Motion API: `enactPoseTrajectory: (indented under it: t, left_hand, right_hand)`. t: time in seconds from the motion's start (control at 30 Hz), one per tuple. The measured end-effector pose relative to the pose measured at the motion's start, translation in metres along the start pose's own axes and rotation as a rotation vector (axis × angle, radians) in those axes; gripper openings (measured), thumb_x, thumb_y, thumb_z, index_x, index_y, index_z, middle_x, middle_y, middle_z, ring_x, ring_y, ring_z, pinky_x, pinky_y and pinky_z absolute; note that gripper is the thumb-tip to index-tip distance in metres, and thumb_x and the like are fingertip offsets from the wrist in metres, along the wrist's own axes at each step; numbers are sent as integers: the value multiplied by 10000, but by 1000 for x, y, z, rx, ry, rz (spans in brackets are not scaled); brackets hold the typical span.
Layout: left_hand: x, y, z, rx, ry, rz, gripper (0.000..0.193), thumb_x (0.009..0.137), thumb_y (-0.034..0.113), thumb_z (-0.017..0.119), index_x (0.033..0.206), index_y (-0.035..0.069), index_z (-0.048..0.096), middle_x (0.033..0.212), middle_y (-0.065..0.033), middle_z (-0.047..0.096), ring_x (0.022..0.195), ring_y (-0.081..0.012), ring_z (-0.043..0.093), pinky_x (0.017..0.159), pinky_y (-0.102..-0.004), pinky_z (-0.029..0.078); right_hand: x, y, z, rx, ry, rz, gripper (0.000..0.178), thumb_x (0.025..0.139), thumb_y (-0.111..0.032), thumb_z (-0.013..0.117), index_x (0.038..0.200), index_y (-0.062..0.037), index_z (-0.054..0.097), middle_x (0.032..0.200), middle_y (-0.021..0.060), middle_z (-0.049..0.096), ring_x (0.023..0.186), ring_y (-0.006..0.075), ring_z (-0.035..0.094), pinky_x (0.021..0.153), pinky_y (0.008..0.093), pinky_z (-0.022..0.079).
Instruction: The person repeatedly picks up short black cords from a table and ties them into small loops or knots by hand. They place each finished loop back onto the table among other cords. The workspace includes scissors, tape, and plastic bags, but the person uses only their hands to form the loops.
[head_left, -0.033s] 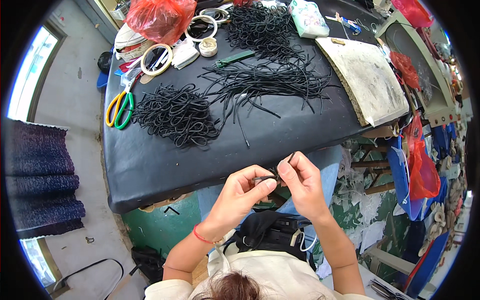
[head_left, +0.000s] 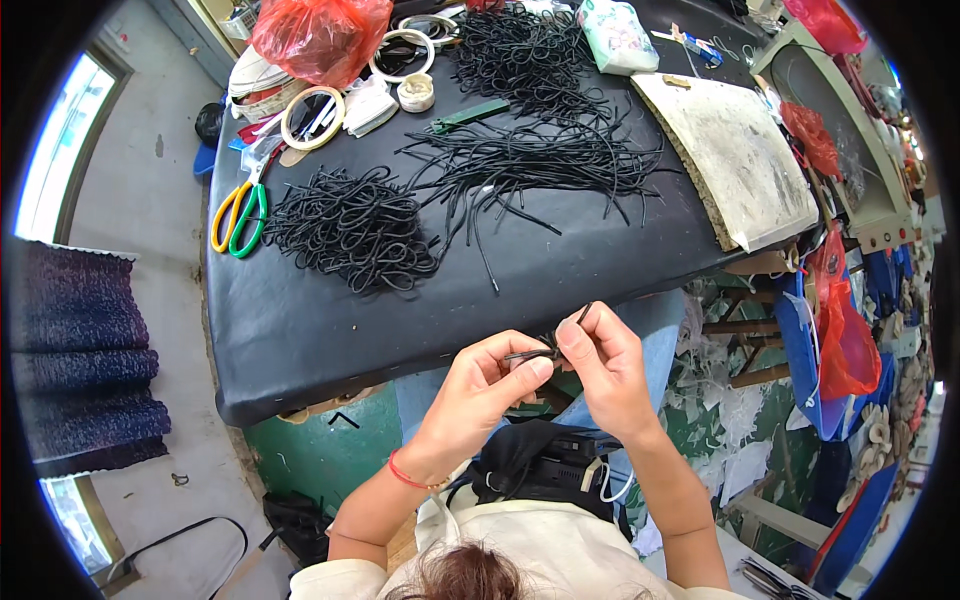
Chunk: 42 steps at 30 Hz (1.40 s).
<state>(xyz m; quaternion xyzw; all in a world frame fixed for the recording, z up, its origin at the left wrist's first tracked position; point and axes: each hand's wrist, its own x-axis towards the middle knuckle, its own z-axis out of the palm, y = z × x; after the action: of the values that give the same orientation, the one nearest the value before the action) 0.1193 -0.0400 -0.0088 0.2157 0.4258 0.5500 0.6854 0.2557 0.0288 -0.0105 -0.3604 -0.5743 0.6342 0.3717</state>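
Note:
Just off the near edge of the black-covered table (head_left: 330,340), both hands meet over my lap. My left hand (head_left: 490,385) pinches a short black cord (head_left: 527,355) between thumb and forefinger. Thumb and fingers of my right hand (head_left: 608,370) are closed on the same cord, and an end sticks up past the fingertips. Whether the cord is knotted between the hands is too small to tell. Beyond them lie a heap of looped black cords (head_left: 350,230), a spread of straighter cut cords (head_left: 560,165) and another dark tangle (head_left: 525,55).
Scissors with yellow and green handles (head_left: 242,218) lie at the table's left edge. Tape rolls (head_left: 313,118) and a red plastic bag (head_left: 322,40) sit at the back left. A stained board (head_left: 730,160) covers the right side. Blue bins with red bags (head_left: 845,340) stand to the right.

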Motion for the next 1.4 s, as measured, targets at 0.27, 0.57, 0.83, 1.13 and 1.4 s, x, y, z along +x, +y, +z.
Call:
enactPoseTrajectory:
  t: [0.27, 0.57, 0.83, 1.13, 1.4]
  left_hand:
    - [-9, -14, 4, 123, 24, 136, 150, 858, 109, 606, 978, 20, 610, 785, 30, 581, 671, -20, 479, 596, -176, 401]
    - [14, -11, -22, 364, 40, 285, 166, 878, 128, 585, 977, -3, 606, 769, 12, 594, 665, -25, 491, 586, -181, 417]
    - [17, -9, -23, -110, 20, 34, 188, 876, 167, 592, 805, -3, 627, 637, 16, 534, 602, -51, 508, 551, -185, 411]
    - [8, -15, 1, 242, 249, 301, 189, 904, 147, 545, 960, -23, 609, 785, -48, 627, 711, -76, 577, 662, -199, 472]
    - [4, -7, -10, 103, 186, 202, 520, 980, 367, 289, 1015, -49, 599, 831, -136, 636, 743, -155, 617, 718, -270, 492]
  right_hand:
    - [4, -3, 1, 63, 88, 126, 293, 882, -160, 583, 632, -70, 460, 580, -54, 463, 527, -4, 385, 471, 182, 312]
    - [11, -15, -7, 122, -23, 352, 214, 892, -250, 574, 818, -50, 566, 696, -29, 528, 606, 22, 475, 538, 169, 381]
    - [14, -10, 2, -405, -130, -236, 165, 856, -146, 613, 779, -19, 542, 690, -10, 548, 593, 46, 473, 498, 218, 375]
    - [15, -1, -3, 82, -50, 316, 343, 927, -323, 497, 727, -47, 537, 638, -39, 475, 540, 35, 421, 486, 199, 354]
    - [6, 3, -10, 166, -47, 335, 369, 933, -364, 463, 904, -19, 590, 721, -6, 529, 618, 46, 470, 587, 188, 402]
